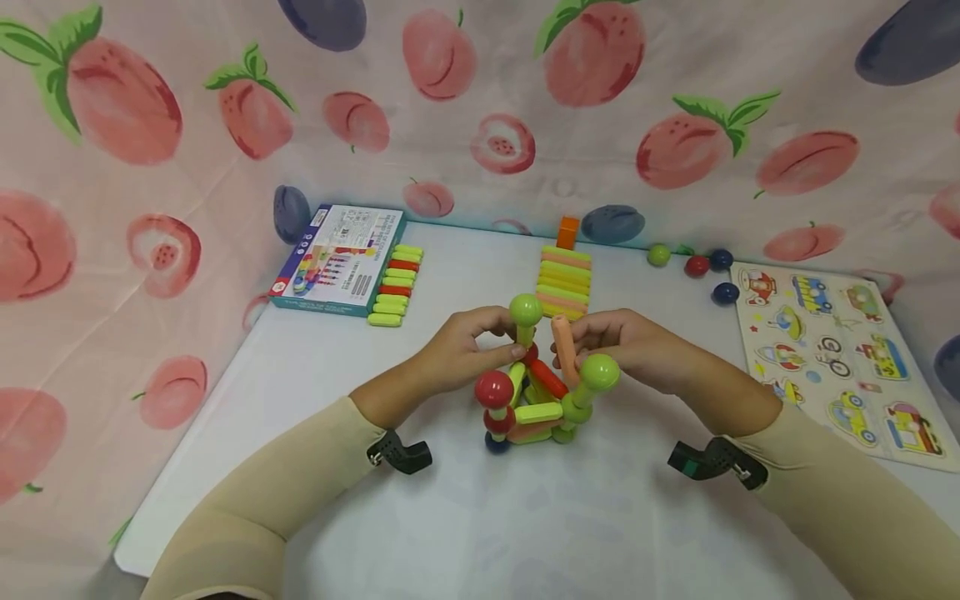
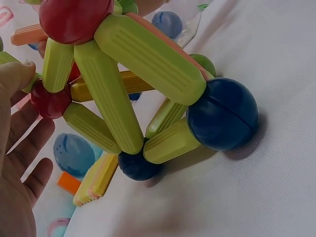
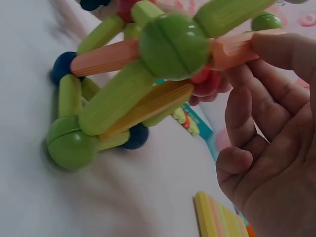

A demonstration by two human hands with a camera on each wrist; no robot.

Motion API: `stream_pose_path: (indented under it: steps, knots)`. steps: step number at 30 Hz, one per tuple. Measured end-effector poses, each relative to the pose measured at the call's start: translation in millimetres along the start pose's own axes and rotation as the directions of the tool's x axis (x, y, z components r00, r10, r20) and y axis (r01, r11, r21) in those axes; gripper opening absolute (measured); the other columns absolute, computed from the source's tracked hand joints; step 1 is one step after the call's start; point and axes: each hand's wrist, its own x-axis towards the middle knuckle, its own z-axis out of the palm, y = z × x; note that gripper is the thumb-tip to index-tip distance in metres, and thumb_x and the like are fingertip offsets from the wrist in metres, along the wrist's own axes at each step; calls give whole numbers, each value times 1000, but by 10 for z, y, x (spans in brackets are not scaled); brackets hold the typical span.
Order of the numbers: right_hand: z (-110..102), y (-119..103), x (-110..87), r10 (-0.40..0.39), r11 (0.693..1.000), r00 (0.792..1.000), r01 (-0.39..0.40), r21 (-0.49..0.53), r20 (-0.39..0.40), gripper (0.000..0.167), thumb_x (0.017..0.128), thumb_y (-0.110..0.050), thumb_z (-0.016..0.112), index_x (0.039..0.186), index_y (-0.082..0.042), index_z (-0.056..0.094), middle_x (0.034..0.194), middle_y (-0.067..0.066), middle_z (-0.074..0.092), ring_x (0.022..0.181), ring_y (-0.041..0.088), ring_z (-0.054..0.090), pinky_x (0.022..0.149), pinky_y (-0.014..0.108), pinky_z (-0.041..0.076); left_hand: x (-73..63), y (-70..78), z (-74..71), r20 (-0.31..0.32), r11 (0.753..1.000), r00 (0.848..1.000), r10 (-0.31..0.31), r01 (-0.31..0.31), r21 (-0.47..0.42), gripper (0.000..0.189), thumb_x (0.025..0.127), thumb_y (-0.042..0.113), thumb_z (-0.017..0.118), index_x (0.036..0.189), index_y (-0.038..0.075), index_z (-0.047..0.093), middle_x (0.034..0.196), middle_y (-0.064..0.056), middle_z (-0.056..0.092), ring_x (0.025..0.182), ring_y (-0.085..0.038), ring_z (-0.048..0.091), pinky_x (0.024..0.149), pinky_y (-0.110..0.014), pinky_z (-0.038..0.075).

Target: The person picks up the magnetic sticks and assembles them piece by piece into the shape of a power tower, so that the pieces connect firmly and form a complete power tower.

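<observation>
A frame of magnetic sticks and balls [image 1: 538, 412] stands on the table between my hands. With thumb and fingers my left hand [image 1: 468, 350] pinches a light green stick [image 1: 525, 336] that rises from a red ball [image 2: 51, 101] and carries a green ball on top. My right hand [image 1: 630, 343] pinches a salmon stick [image 1: 563, 340], its lower end against a green ball [image 3: 174, 46] on the frame's right side. Another upright stick topped by a green ball [image 1: 601, 372] rises there. At the front left, a red ball [image 1: 495, 389] tops the frame above a blue ball [image 2: 222, 113].
Behind the frame lies a row of coloured sticks [image 1: 564, 283] with an orange block [image 1: 567, 232]. A box [image 1: 341, 258] with green and red sticks [image 1: 393, 293] beside it is at back left. Several loose balls [image 1: 697, 266] and a picture board [image 1: 847, 358] are on the right.
</observation>
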Motion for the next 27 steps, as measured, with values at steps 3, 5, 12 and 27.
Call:
stream_pose_path:
  steps: [3,5,12,27]
  knots:
    - [33,13,16,15,1000,1000,-15,-11,9,25,101,-1,65,124,0,74,109,7,77,110,25,67,96,42,57,5,-2,3,2,1000,1000,5,-5,1,24,102,17,73,124,9,70,117,0,73,116,-19,62,107,-55,49]
    - [52,10,27,20,1000,1000,-19,-21,16,24,102,-1,65,124,4,73,110,9,77,113,26,66,96,43,58,6,-5,7,2,1000,1000,9,-9,3,24,101,16,73,124,9,70,117,1,73,117,-18,62,107,-53,49]
    - [98,-68,64,48,998,997,-45,-53,56,26,102,-4,66,126,1,74,128,11,74,129,31,62,103,45,55,15,-15,8,1,998,999,48,-48,28,27,101,16,73,127,8,70,118,2,73,116,-15,63,107,-44,49]
    - [274,397,-280,-278,951,939,240,-195,-201,17,102,-6,59,114,-6,70,98,7,67,94,20,60,89,30,53,-11,-47,-37,90,998,995,46,-49,28,31,103,11,63,133,7,70,127,-2,73,124,-17,62,111,-42,49]
